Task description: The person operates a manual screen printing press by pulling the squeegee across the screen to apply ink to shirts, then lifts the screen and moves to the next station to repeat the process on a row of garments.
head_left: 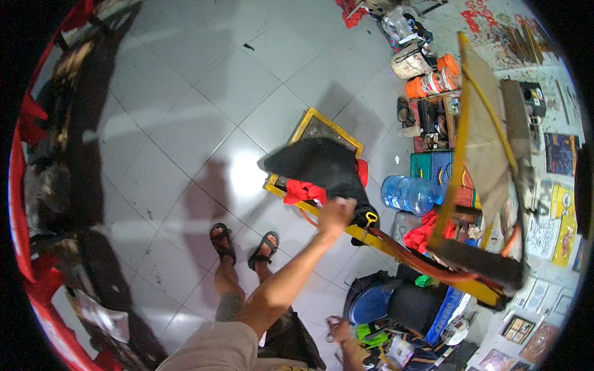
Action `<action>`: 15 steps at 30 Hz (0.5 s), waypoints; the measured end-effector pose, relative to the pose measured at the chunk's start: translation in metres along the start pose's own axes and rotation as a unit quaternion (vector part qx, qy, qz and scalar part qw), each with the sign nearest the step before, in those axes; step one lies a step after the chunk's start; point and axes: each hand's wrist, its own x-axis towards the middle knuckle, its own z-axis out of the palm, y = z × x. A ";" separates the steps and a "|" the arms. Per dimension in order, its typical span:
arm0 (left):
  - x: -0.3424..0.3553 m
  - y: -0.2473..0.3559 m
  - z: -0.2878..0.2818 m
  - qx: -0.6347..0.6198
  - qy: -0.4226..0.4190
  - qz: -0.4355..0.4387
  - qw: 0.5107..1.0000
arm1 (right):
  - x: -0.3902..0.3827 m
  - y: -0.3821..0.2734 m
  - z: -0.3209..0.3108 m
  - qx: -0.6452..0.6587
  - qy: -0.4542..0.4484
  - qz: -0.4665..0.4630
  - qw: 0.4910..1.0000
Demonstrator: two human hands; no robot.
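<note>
A black cloth (322, 164) lies draped over a yellow-framed stand (309, 117) on the floor in front of me. My left hand (337, 216) is closed on the near edge of this cloth, by the yellow bar. Red cloth (303, 190) shows from under the black one. Right of my left hand, a yellow hook (371, 217) sits at the bar, and an orange-brown hose or strap (408, 255) runs along it. My right hand (338, 329) is low, apart from the stand, near a blue and black bag (371, 303); its fingers are too small to read.
Along the right wall stand a large blue water bottle (411, 193), orange buckets (433, 83) and a teal toolbox (421, 167). A tall yellow-edged panel (479, 123) rises at the right. Red-edged shelving (28, 247) lines the left. My sandalled feet (223, 241) are on grey tiles.
</note>
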 end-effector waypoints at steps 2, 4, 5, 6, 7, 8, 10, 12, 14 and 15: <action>-0.038 0.025 -0.057 -0.056 0.079 -0.015 0.995 | -0.025 -0.015 -0.064 -0.013 0.089 -0.003 0.996; -0.088 0.085 -0.093 -0.085 0.096 0.004 0.992 | -0.050 -0.071 -0.138 -0.085 0.343 -0.079 0.932; -0.111 0.104 -0.100 -0.100 0.110 0.017 0.989 | -0.061 -0.083 -0.178 -0.084 0.435 -0.098 0.891; -0.132 0.124 -0.108 -0.115 0.129 0.029 0.985 | -0.069 -0.094 -0.221 -0.087 0.519 -0.122 0.842; -0.153 0.156 -0.114 -0.083 0.124 0.069 0.986 | -0.078 -0.105 -0.263 -0.087 0.590 -0.144 0.789; -0.166 0.169 -0.115 -0.081 0.080 0.109 0.988 | -0.087 -0.115 -0.298 -0.090 0.648 -0.159 0.740; -0.187 0.236 -0.104 -0.122 0.069 0.257 0.956 | -0.096 -0.130 -0.360 -0.107 0.702 -0.182 0.680; -0.160 0.244 -0.072 -0.009 0.060 0.350 0.935 | -0.098 -0.167 -0.402 -0.104 0.704 -0.233 0.663; -0.140 0.251 -0.036 -0.036 0.107 0.364 0.925 | -0.086 -0.177 -0.437 -0.129 0.675 -0.282 0.670; -0.139 0.251 -0.021 -0.059 0.137 0.368 0.918 | -0.081 -0.176 -0.451 -0.144 0.664 -0.291 0.673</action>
